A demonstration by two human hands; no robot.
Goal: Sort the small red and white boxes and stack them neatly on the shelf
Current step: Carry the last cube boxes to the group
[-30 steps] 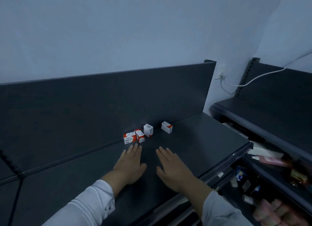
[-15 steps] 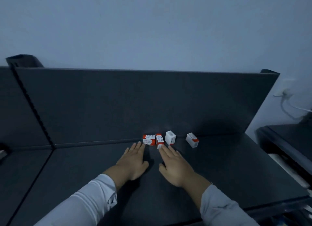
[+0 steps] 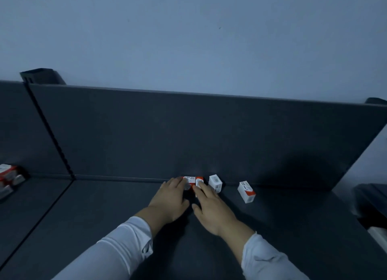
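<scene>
Left hand (image 3: pixel 170 198) and right hand (image 3: pixel 209 208), fingers straight, touch small red-and-white cardboard boxes (image 3: pixel 190 179) at the back edge of the dark shelf (image 3: pixel 104 206), probably to gather them.

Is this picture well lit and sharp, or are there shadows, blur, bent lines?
Head view: dim, bluish light; a soft shadow darkens the back panel at right; the left hand blurs at its fingertips; the panel's top edge bows slightly, wide-angle distortion.

Boxes (image 3: pixel 215 183) on shelf (image 3: pixel 293 227), before backboard (image 3: pixel 188 137)
</scene>
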